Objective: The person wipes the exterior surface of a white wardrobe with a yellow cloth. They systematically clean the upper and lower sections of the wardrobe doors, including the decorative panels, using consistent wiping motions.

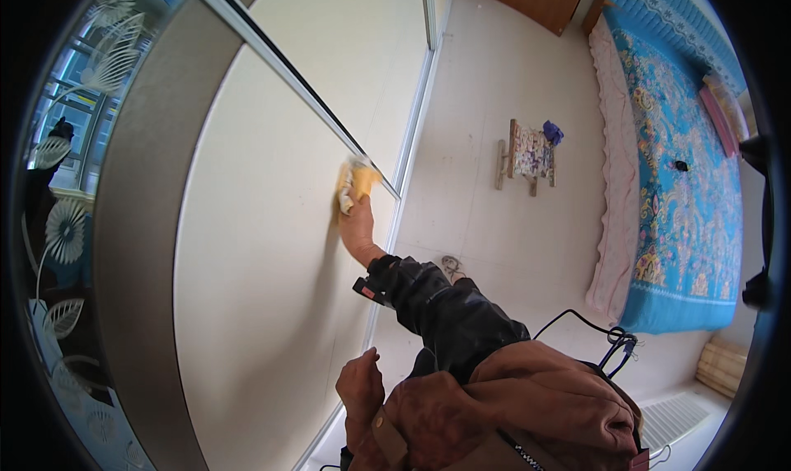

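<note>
My right hand (357,224) presses a yellow-and-white cloth (358,183) against a cream sliding door panel (266,236), close to the metal edge strip (321,115) of the door. The cloth is slightly blurred and bunched under the fingers. A dark sleeve covers that arm, and a small black device (369,290) is strapped near the wrist. Lower down, my left hand (360,381) is held in front of the panel with its fingers curled. Whether anything is inside its fingers is hidden.
A small wooden stool with a patterned top (530,152) stands on the pale floor (457,180), a purple cloth (553,133) at its corner. To the right is a bed with a blue floral cover (673,193). A mirrored panel with white flowers (65,230) is at left. Black cable loops (571,313) hang beside me.
</note>
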`<state>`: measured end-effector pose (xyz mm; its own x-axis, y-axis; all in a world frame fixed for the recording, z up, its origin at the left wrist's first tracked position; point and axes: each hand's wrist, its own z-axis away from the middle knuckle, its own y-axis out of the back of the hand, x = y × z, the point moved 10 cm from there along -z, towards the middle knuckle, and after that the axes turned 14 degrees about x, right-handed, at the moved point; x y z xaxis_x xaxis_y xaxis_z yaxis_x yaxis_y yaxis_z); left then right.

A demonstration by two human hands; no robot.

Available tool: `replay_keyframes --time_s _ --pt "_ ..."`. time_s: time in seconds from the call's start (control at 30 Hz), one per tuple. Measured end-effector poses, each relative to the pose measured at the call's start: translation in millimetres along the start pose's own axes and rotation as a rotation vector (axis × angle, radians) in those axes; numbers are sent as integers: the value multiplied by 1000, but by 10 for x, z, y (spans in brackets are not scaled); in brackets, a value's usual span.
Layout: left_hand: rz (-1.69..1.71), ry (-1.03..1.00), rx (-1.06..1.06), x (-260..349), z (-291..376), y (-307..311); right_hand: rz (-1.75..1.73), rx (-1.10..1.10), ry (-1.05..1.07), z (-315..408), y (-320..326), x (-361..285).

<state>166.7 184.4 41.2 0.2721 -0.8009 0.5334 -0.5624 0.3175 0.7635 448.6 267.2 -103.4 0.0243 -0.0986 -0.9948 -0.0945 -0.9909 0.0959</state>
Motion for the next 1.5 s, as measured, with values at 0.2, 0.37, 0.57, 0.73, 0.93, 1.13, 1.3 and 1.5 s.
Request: replay_keyframes --time_s 0.2,0.37,0.57,0.73,0.93,1.13,1.3,1.5 --pt "108 355 -244 -442 193 -731 -1 -107 167 13 -198 106" --pt "151 769 -556 -912 1009 -1378 -58 -68 109 -132 -173 525" --pt "181 967 -822 -1233 2043 -1734 274 -69 -241 -173 -274 2125" --pt "-25 901 -1010 -1612 2805 -1774 195 84 -124 -366 -300 2466" --pt "-126 813 -1122 -1720 3457 -1739 374 -74 -468 199 -410 3852" --pt "-51 643 -946 -1898 3503 -2197 588 -402 -443 -228 -746 5376" --pt "-118 676 -823 -2174 3429 -2185 401 -130 -282 -493 -835 5972" --pt "-143 597 -942 -2136 3240 -2274 491 -400 -724 1567 -717 6349"
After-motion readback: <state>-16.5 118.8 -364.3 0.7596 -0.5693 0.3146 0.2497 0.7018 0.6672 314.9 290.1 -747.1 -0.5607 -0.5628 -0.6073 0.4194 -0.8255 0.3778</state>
